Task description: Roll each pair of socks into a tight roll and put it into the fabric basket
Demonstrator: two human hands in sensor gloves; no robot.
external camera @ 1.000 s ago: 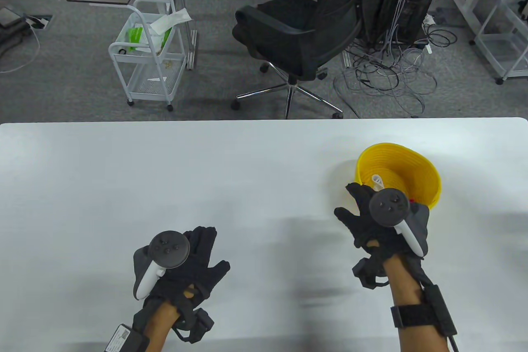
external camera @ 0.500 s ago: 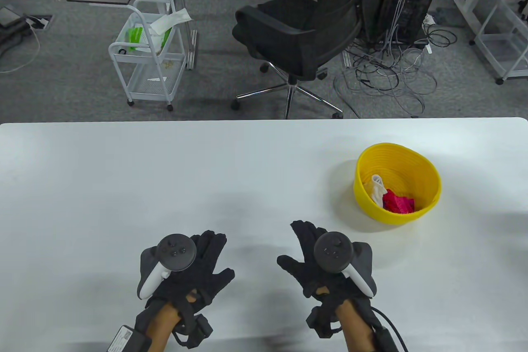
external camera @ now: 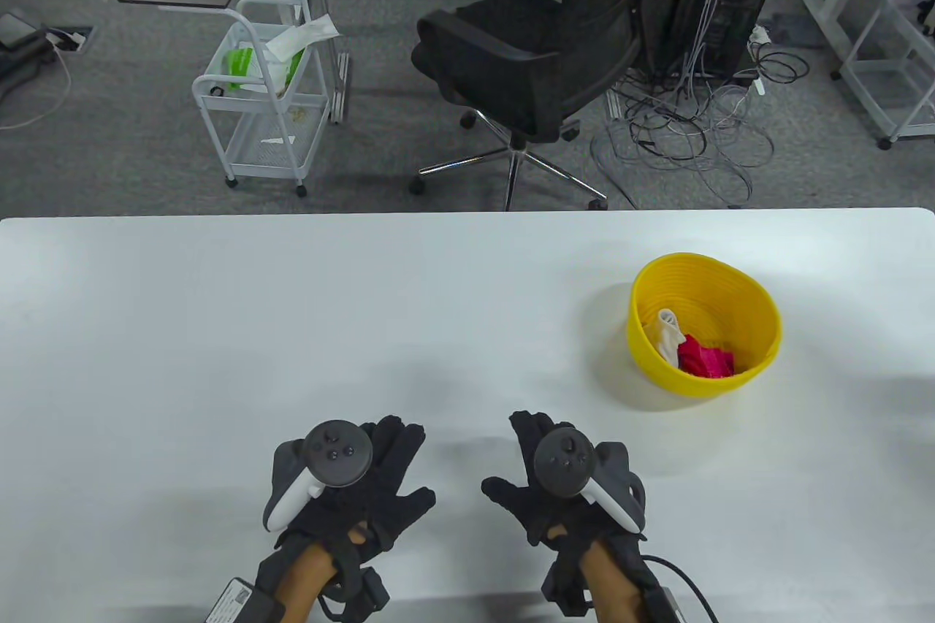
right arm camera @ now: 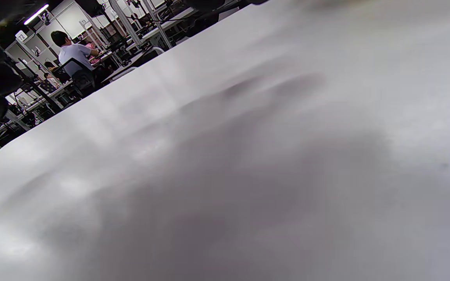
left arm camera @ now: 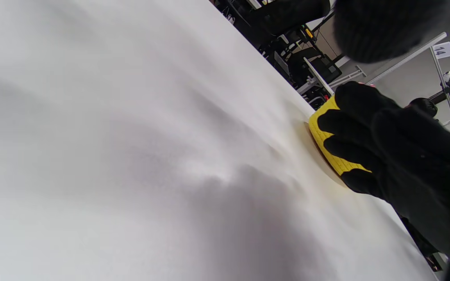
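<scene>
A yellow basket [external camera: 760,309] stands on the right half of the white table [external camera: 292,323]. Inside it lie a white sock roll [external camera: 666,336] and a pink sock roll [external camera: 705,358]. Both gloved hands hover low over the table's front edge, side by side, palms down. My left hand [external camera: 391,466] has its fingers spread and holds nothing. My right hand [external camera: 533,466] is likewise spread and empty, well to the left of the basket. In the left wrist view the right hand [left arm camera: 404,156] covers part of the yellow basket [left arm camera: 326,136].
Beyond the table's far edge stand a black office chair [external camera: 533,60], a white wire cart [external camera: 256,97] and a tangle of cables [external camera: 694,134] on the grey floor. In the right wrist view a person [right arm camera: 72,50] sits at distant desks.
My right hand has come back from the basket, leftward and toward the front edge, leaving the pink roll inside. My left hand has drifted slightly right.
</scene>
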